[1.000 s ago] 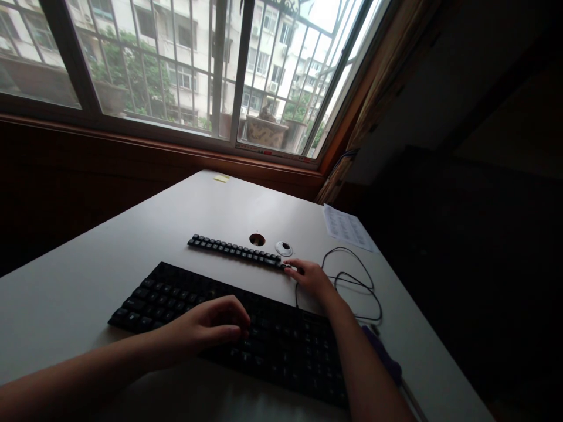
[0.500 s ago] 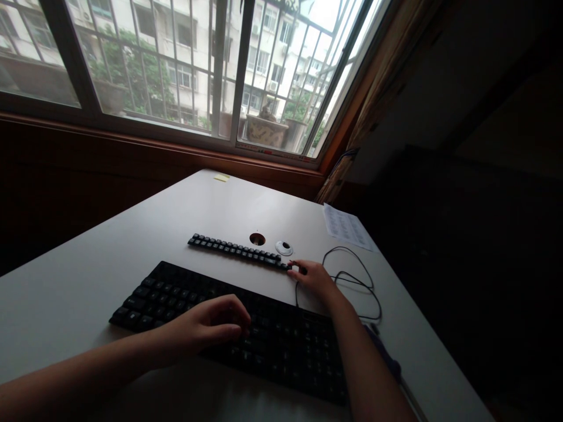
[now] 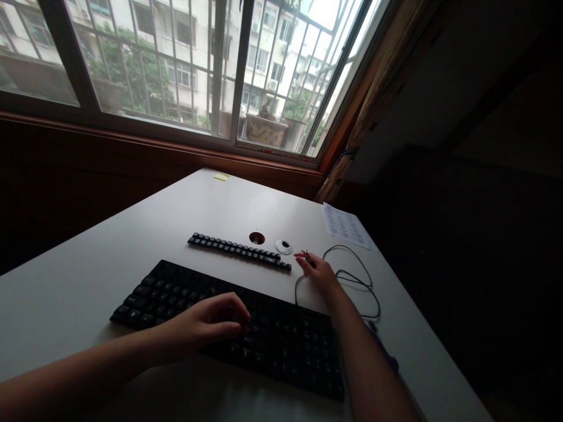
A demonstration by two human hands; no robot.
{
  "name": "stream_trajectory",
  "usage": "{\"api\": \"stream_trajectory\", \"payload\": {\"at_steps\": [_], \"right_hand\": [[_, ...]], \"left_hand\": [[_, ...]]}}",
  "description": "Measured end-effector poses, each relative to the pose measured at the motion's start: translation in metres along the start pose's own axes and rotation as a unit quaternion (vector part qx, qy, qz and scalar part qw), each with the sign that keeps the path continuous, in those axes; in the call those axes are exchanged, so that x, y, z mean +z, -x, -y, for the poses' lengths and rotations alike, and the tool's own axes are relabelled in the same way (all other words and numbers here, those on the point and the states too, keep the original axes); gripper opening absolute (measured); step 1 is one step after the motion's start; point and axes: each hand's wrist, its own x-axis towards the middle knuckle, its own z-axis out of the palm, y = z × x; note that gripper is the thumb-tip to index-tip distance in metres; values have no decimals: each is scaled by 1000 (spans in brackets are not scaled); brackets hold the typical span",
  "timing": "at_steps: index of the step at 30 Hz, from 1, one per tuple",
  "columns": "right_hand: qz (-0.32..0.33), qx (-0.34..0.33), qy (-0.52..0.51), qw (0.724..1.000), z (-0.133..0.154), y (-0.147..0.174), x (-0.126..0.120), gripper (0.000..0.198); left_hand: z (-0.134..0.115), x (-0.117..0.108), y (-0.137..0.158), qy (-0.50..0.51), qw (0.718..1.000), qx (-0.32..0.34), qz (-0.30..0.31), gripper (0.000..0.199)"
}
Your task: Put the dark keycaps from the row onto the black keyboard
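A full-size black keyboard lies near me on the white desk, its top side towards the window. My left hand rests over its middle, fingers curled in towards the thumb; whatever the fingertips hold, if anything, is hidden. Beyond the keyboard, loose black keycaps stand in two close rows. Just right of the rows' end, my right hand is raised a little, with a small dark thin-pronged tool between thumb and fingers. Its exact kind is too small to tell.
Right of my right hand a black cable loops over the desk. Behind the keycaps are a round desk hole and a white ring cover. A printed sheet lies at the right edge, a yellow note at the far corner.
My right hand has moved off the right end of the keycap rows, up and to the right. The dark tool now shows in it. My left hand has stayed in place.
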Motion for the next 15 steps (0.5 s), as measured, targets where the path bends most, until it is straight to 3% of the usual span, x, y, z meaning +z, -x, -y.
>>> {"api": "stream_trajectory", "payload": {"at_steps": [5, 10, 13, 15], "right_hand": [[-106, 47, -183, 976, 8, 7, -6, 46], [-187, 41, -287, 939, 29, 16, -16, 36], [-215, 20, -282, 935, 46, 29, -19, 33], [-217, 7, -207, 954, 57, 43, -19, 32]], "left_hand": [[1, 1, 1, -48, 998, 47, 11, 20], [1, 4, 1, -180, 974, 135, 21, 14], [6, 6, 1, -251, 949, 187, 29, 14], [12, 9, 1, -279, 936, 213, 30, 17]]}}
